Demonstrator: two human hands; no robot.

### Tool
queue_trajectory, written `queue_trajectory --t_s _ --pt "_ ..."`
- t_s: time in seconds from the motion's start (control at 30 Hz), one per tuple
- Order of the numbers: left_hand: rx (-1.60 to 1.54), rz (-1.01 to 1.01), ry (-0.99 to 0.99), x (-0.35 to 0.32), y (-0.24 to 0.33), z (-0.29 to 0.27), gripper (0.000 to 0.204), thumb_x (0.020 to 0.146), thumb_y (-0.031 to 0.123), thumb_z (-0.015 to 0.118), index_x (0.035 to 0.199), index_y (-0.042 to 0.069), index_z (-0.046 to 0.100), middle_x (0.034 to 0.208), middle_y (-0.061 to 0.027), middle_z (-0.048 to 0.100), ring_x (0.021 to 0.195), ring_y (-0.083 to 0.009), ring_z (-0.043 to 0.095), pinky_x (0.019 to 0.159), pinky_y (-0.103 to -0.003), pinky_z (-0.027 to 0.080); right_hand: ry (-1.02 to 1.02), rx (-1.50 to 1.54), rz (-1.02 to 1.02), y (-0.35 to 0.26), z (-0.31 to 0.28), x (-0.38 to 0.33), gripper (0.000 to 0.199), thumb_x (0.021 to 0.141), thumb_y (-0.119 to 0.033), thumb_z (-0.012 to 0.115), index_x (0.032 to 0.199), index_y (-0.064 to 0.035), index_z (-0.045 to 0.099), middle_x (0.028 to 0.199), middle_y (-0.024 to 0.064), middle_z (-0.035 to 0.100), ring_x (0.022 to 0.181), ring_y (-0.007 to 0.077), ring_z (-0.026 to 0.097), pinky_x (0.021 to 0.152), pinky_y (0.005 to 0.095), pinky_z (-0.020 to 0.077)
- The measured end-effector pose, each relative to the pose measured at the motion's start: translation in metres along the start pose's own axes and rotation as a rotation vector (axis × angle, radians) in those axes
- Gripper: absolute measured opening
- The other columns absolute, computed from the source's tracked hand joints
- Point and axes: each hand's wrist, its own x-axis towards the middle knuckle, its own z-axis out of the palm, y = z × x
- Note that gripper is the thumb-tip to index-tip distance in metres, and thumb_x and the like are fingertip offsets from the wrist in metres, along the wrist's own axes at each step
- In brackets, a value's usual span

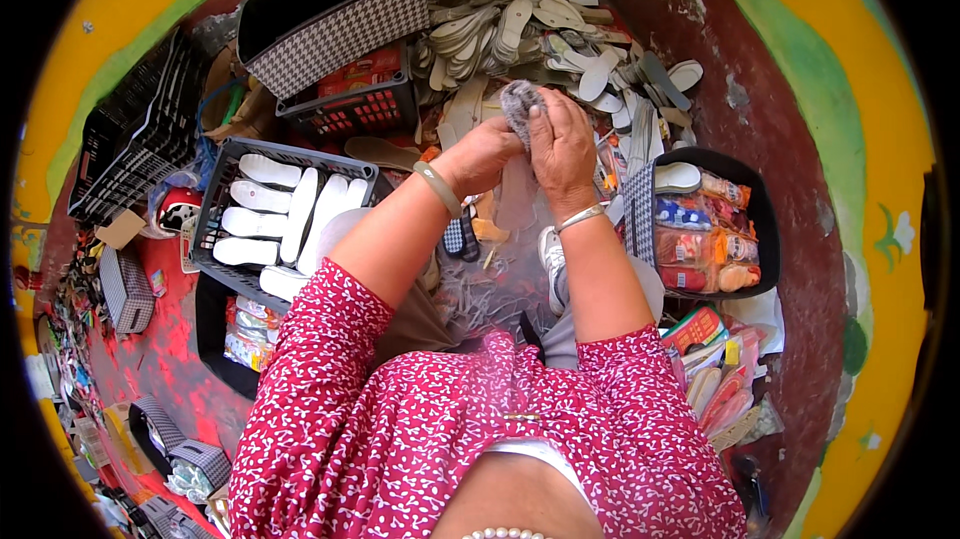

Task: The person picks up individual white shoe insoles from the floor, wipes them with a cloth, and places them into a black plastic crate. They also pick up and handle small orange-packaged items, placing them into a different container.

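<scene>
Both of my hands meet in the upper middle of the view around a small grey fuzzy fabric piece (517, 101). My left hand (482, 154), with a pale green bangle on its wrist, pinches the lower part of the piece. My right hand (563, 144), wearing a silver bracelet, closes over its right side, fingers curled on it. Beyond the hands lies a heap of pale shoe insoles (560, 44) on the ground. My red patterned sleeves fill the lower frame.
A dark plastic crate (214, 207) with white insoles stands at the left. A houndstooth fabric box (340, 31) and a black basket (350, 109) sit behind it. A black bin (762, 229) of packaged items is at the right. Stacked black crates (135, 144) lean far left.
</scene>
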Motion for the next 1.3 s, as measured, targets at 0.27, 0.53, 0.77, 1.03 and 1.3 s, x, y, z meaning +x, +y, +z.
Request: queue_trajectory --t_s 0.27,0.53,0.77,1.03,1.3 --pt "0.129 0.030 -0.025 -0.009 0.017 0.013 0.034 0.087 0.008 0.055 0.119 -0.001 0.050 0.104 -0.0084 0.059 0.089 -0.0169 0.059 0.082 -0.031 0.048 0.019 0.863 1.032 0.058 0.000 -0.001 0.026 0.087 -0.019 0.050 0.091 0.0033 0.064 0.076 0.0069 0.065 0.069 0.0187 0.062 0.063 0.0295 0.0482" --pt "0.199 -0.095 -0.025 -0.012 0.028 0.006 0.035 0.087 0.010 0.056 0.120 0.000 0.050 0.102 -0.0075 0.061 0.091 -0.0171 0.059 0.083 -0.031 0.048 0.113 1.483 0.998 0.050 -0.050 0.014 0.033 0.091 -0.017 0.045 0.119 0.0004 0.049 0.108 0.0111 0.060 0.091 0.0206 0.062 0.075 0.0316 0.0526" --pt "0.897 -0.083 -0.122 -0.003 0.019 0.002 0.022 0.089 0.010 0.050 0.107 0.000 0.056 0.093 -0.0020 0.059 0.082 -0.0088 0.052 0.075 -0.024 0.044 -0.435 1.230 0.741 0.041 -0.038 0.001 0.046 0.089 -0.018 0.054 0.128 0.0029 0.042 0.127 0.0139 0.048 0.118 0.0191 0.045 0.097 0.0289 0.0367" --pt "1.111 -0.136 -0.072 -0.009 0.031 0.003 0.015 0.082 0.010 0.051 0.091 0.000 0.058 0.073 0.0022 0.052 0.067 -0.0069 0.044 0.059 -0.025 0.040 -0.645 0.768 0.579 0.019 -0.038 0.005 0.038 0.076 -0.009 0.070 0.109 0.0025 0.056 0.095 0.0018 0.058 0.085 0.0082 0.053 0.075 0.0229 0.0447" --pt "0.651 -0.125 -0.053 -0.005 0.018 -0.012 0.017 0.083 0.010 0.055 0.095 -0.001 0.062 0.081 -0.0003 0.060 0.071 -0.0071 0.053 0.062 -0.022 0.044 -0.316 0.549 0.416 0.006 -0.025 -0.001 0.019 0.073 -0.006 0.067 0.089 -0.0013 0.058 0.078 0.0036 0.059 0.073 0.0104 0.054 0.067 0.0255 0.0451"
